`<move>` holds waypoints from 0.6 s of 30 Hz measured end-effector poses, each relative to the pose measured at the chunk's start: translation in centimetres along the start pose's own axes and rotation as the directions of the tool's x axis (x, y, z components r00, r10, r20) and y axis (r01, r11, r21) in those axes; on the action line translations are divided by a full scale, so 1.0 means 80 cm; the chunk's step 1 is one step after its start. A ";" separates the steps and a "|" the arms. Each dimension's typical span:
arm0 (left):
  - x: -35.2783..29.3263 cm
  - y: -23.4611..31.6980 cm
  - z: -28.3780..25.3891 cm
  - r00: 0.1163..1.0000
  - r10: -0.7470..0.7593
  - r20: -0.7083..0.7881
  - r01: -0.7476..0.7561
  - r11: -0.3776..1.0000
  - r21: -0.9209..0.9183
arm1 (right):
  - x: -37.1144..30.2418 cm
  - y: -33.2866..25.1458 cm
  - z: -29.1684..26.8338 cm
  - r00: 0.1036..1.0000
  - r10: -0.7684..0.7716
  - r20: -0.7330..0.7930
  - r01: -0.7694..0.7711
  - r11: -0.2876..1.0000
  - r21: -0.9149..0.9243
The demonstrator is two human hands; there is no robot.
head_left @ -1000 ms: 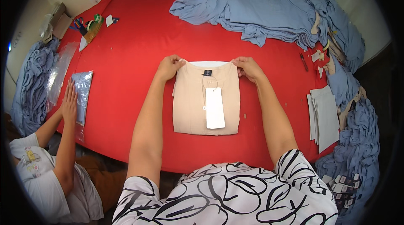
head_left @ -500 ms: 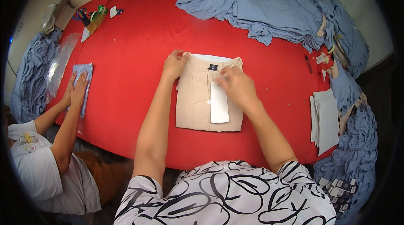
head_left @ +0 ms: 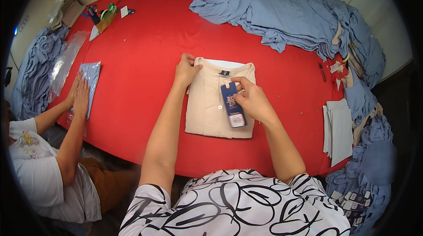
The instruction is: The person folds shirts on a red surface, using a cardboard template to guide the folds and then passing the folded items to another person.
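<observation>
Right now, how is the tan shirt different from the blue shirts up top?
The tan shirt is folded into a neat rectangle; the blue shirts lie in a loose, rumpled heap. The tan shirt carries a hang tag, held by the right hand; nobody touches the blue shirts. Both rest on the red table.

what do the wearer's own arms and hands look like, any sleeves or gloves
Both forearms are bare from the elbow down. The left hand and right hand wear no gloves, and no rings, watch or bracelets show. Short sleeves of a white top with bold black looping lines end near the upper arms.
</observation>
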State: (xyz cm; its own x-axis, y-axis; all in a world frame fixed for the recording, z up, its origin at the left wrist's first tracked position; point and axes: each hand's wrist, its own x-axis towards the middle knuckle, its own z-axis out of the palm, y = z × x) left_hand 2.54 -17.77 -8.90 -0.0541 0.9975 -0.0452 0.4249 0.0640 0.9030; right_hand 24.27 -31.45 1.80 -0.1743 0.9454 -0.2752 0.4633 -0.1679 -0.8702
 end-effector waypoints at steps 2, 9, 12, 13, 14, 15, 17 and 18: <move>0.002 -0.005 0.002 1.000 0.020 0.001 -0.020 1.000 -0.016 | 0.005 0.018 0.009 0.999 -0.016 0.036 0.008 0.975 0.222; -0.005 0.017 -0.007 0.999 0.020 0.046 -0.023 0.998 0.060 | 0.030 0.059 -0.015 0.901 -0.316 -0.297 0.126 0.846 -0.517; 0.000 0.017 0.000 0.996 0.072 0.056 -0.078 0.991 0.107 | 0.106 0.121 -0.043 0.655 -0.554 -0.514 0.113 0.744 -0.658; -0.001 0.018 0.002 0.995 0.096 0.035 -0.100 0.985 0.143 | 0.120 0.127 -0.054 0.801 -0.368 -0.472 0.151 0.888 -0.435; -0.001 0.019 0.001 0.992 0.122 0.010 -0.122 0.976 0.182 | 0.135 0.130 -0.065 0.915 -0.193 -0.355 0.134 0.974 -0.183; 0.000 0.019 -0.004 0.991 0.128 0.025 -0.131 0.969 0.209 | 0.150 0.121 -0.069 0.984 -0.050 -0.169 0.062 0.996 0.067; 0.006 0.018 -0.017 0.989 0.137 0.059 -0.147 0.956 0.254 | 0.173 0.109 -0.063 0.994 -0.042 -0.103 0.052 0.995 0.087; 0.013 0.016 -0.033 0.984 0.165 0.065 -0.177 0.934 0.312 | 0.190 0.101 -0.055 0.996 -0.051 -0.078 0.058 0.995 0.082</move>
State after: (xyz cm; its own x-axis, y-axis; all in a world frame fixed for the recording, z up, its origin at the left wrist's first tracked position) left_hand 0.67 -16.74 -6.65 0.0757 0.9942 0.0764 0.6879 -0.1075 0.7178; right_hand 29.21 -17.18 -7.63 -0.1297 0.9717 -0.1975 0.3792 -0.1354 -0.9154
